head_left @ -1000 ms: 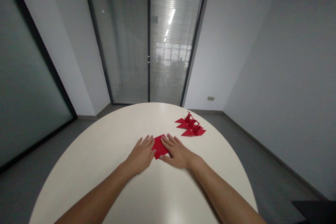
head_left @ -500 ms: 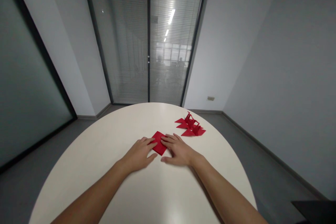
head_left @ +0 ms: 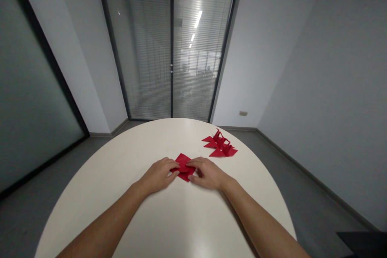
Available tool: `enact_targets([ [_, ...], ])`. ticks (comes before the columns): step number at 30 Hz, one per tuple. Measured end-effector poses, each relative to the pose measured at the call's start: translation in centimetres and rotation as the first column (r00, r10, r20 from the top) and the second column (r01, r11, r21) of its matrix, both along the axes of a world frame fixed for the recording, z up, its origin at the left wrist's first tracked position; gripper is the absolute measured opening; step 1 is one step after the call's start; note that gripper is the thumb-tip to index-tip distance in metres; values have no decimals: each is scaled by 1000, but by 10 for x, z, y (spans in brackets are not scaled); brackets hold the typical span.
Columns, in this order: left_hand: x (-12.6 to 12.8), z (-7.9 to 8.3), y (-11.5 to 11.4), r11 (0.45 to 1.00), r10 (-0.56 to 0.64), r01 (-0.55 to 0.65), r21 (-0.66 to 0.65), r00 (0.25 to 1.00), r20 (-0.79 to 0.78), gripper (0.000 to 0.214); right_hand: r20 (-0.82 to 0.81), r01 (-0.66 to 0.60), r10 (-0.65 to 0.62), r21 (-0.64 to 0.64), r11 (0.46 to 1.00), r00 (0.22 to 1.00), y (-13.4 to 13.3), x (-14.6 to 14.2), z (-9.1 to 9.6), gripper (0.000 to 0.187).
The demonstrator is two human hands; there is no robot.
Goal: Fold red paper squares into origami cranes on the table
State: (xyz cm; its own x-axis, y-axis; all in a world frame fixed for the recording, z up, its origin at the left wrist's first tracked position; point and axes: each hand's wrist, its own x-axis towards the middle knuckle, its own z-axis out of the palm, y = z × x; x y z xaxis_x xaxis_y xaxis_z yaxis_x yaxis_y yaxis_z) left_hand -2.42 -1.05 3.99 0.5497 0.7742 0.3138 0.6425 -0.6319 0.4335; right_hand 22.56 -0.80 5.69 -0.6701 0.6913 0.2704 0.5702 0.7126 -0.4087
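A folded square of red origami paper (head_left: 183, 162) lies on the white table, one corner pointing away from me and its near layer lifted. At its left corner, my left hand (head_left: 163, 173) pinches the paper between thumb and fingers. My right hand (head_left: 208, 172) grips the right side the same way, fingertips on top and thumb at the near edge. Beyond my right hand stand several red paper cranes (head_left: 222, 147), grouped close together with wings spread. Parts of the paper are hidden under my fingers.
The round white table (head_left: 121, 161) curves away on both sides. Past its far edge is a glass partition with blinds (head_left: 148, 48). A dark object (head_left: 363, 242) shows at the lower right corner.
Both hands have gone from lying flat with fingers stretched to pinching the paper's sides. The near layer of the paper has been raised. The cranes have stayed put.
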Motion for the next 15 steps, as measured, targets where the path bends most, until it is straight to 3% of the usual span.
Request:
enact_targets([
  [8, 4, 1, 1, 993, 109, -108, -39, 994, 12, 25, 26, 138, -139, 38, 990, 990, 5, -1, -7, 17],
  [15, 10, -4, 2, 974, 222, -221, -45, 975, 14, 26, 55, 241, -243, 34, 970, 969, 10, -1, -14, 20],
])
